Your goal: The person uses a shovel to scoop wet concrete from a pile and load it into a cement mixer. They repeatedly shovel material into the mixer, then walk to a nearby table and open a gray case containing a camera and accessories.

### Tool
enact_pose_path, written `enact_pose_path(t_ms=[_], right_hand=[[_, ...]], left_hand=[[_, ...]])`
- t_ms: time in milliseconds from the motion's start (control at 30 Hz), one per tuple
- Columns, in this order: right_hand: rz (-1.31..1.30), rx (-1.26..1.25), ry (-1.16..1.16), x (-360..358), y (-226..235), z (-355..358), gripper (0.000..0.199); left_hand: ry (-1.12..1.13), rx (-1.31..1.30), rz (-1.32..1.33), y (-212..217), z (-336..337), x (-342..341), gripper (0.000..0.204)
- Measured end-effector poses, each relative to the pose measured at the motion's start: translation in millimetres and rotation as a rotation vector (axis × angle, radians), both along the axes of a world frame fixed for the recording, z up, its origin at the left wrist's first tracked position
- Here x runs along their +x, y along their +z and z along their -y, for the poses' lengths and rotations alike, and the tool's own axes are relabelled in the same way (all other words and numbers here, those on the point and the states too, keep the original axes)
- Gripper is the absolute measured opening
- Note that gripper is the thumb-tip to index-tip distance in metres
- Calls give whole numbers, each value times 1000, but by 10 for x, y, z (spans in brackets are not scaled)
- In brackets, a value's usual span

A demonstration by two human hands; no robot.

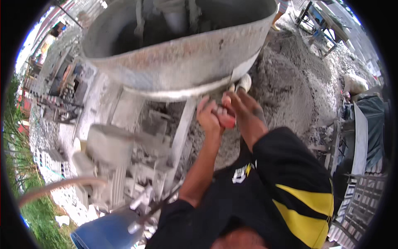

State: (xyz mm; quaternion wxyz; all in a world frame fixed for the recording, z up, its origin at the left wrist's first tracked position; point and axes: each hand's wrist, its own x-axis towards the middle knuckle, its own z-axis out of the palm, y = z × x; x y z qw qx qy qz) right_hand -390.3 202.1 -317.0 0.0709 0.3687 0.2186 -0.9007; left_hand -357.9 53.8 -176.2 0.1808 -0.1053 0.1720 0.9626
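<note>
Both of my hands are close together in front of my waist, just below the rim of a large grey metal mixing drum (178, 66). My left hand (208, 116) is closed, its fingers curled against a small red object (226, 120). Beside it, my right hand (245, 110) is bent over the same red object, fingers pointing toward the drum; motion blur smears its fingertips. What kind of thing the red object is cannot be made out. A pale rounded thing (244, 83) shows just beyond my right hand, against the drum's base.
Mixer paddles (172, 14) stand inside the drum. A grey sand heap (290, 70) rises to the right. Blurred, cement-crusted parts (110, 143), a curved hose (62, 189) and a blue barrel (107, 230) lie left. Stacked blocks (360, 207) stand lower right; another person's leg (277, 20) shows behind the drum.
</note>
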Motion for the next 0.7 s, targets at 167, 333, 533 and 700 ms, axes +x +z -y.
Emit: enact_pose_path(t_ms=[167,333,533,700], right_hand=[[121,398,343,476,-79,-140,21],[-19,1173,595,487,103,264,40],[140,1530,610,953,134,844,53],[266,1597,444,1657,-618,1360,63]], left_hand=[[-14,-231,31,-580,195,575,51],[2,-343,46,-403,287,403,66],[-42,-488,44,-669,655,727,75],[-134,-408,281,-1645,1061,1420,61]])
